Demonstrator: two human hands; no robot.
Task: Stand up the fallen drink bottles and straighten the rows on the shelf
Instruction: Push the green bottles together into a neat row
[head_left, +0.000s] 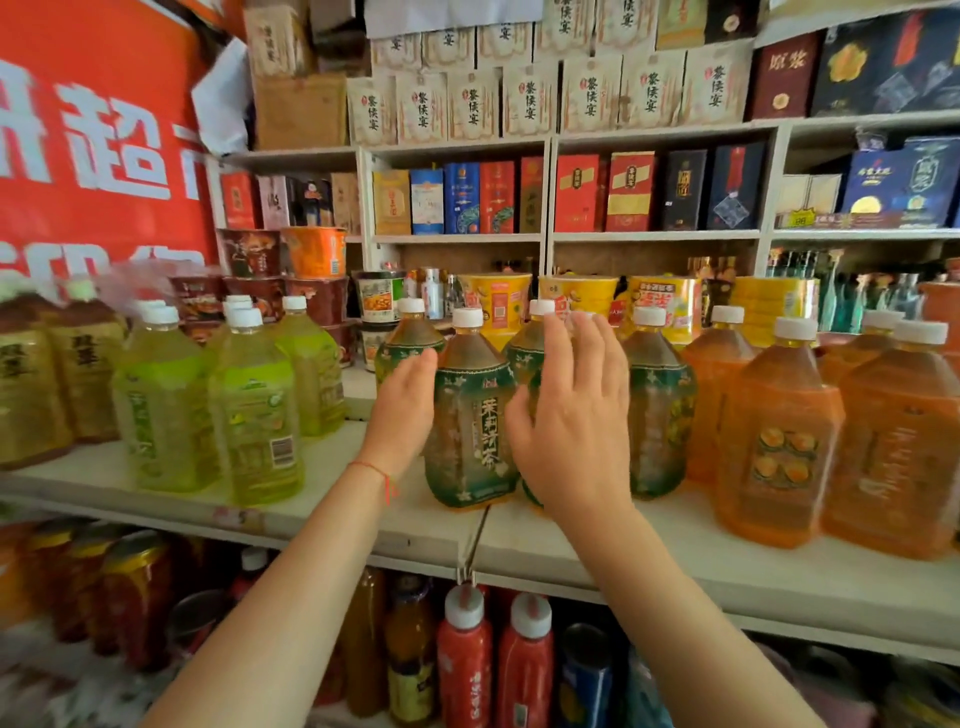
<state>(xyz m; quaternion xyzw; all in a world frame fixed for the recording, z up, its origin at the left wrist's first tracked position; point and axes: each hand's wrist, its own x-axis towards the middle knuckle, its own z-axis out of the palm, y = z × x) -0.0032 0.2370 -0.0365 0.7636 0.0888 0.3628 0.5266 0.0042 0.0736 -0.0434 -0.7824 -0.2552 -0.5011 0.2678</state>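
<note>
A dark green tea bottle (470, 415) with a white cap stands upright at the front of the white shelf (675, 561). My left hand (402, 410) lies flat against its left side, fingers straight. My right hand (571, 415) is spread in front of the bottle beside it, thumb close to the front bottle's right side; whether it touches is unclear. More green tea bottles (660, 410) stand behind and to the right. All bottles in view are upright.
Light green bottles (254, 410) stand to the left, brown tea bottles (31, 384) at the far left, orange bottles (779, 447) to the right. Noodle cups (498, 301) sit behind. Red-labelled bottles (465, 660) fill the lower shelf.
</note>
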